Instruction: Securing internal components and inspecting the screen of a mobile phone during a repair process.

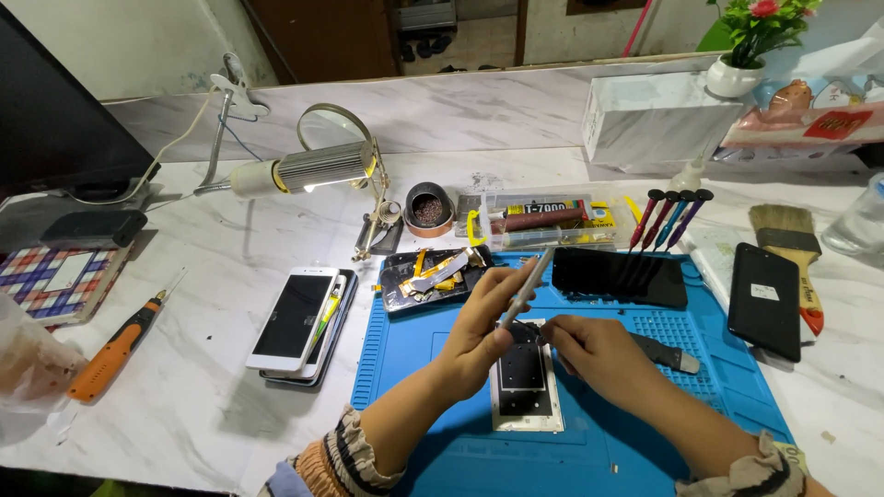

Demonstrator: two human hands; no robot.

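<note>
White marble makes up the counter [212,405], and a blue work mat [608,442] lies on it in front of the person. On the mat sits an open phone frame [526,379], white at the edges and dark inside. Its long side runs away from the person, toward the back wall. It lies right under both hands, a little closer to the left one.

The left hand [479,327] is curled and pinches a thin silver tool [527,287]. The tool slants up and to the right, with its top end high over the mat. The right hand [594,350] is pressed shut too. Its fingertips pinch something small and dark at the top of the frame, but I cannot tell what it is. The two hands almost meet there.

Behind the hands lie a dark screen panel [619,277] and an opened phone with gold parts [433,276]. To the left, off the mat, rests a stack of phones with a white one on top [296,317]. Further left is an orange tool [115,350]. A lit lamp [308,170] leans over the counter. A paint brush [792,244] and a black phone [763,301] lie to the right.
</note>
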